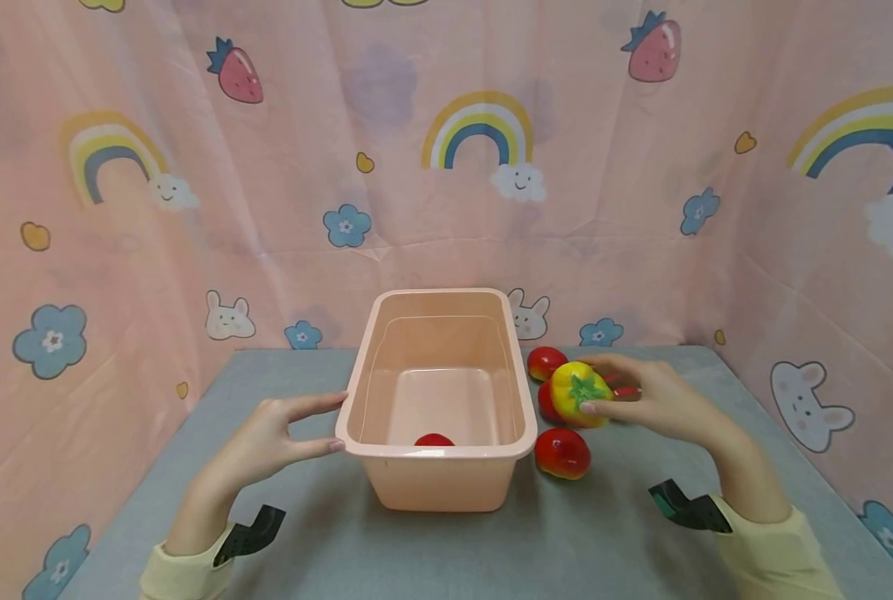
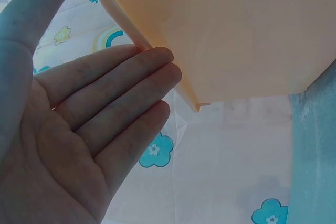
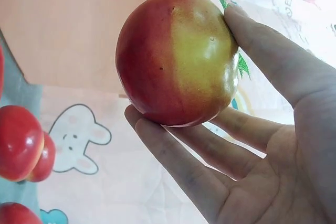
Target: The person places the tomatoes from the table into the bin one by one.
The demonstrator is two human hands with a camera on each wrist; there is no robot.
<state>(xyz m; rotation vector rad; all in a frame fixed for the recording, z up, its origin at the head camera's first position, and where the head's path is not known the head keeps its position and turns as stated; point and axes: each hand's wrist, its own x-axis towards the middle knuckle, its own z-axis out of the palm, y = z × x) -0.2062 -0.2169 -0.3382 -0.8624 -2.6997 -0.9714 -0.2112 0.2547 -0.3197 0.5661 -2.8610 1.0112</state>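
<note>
A peach-coloured plastic bin (image 1: 446, 482) stands upright at the middle of the table. My left hand (image 1: 285, 433) touches the left side of its rim with thumb and fingertips; in the left wrist view its fingers (image 2: 126, 77) lie nearly straight against the bin wall. To the right of the bin, my right hand (image 1: 652, 398) pinches a red-and-yellow toy fruit (image 3: 176, 61) with a green leafy top, thumb on one side and fingertips on the other. From the head this fruit overlaps a red toy fruit (image 1: 547, 406) behind it. Inside the bin shows the top of another red fruit (image 1: 434, 440).
One red fruit (image 1: 562, 454) sits near the bin's front right corner, another (image 1: 547, 363) near its back right. More red shows behind my right fingers. The grey table (image 1: 304, 542) meets a pink patterned curtain (image 1: 289, 183) at the back and sides.
</note>
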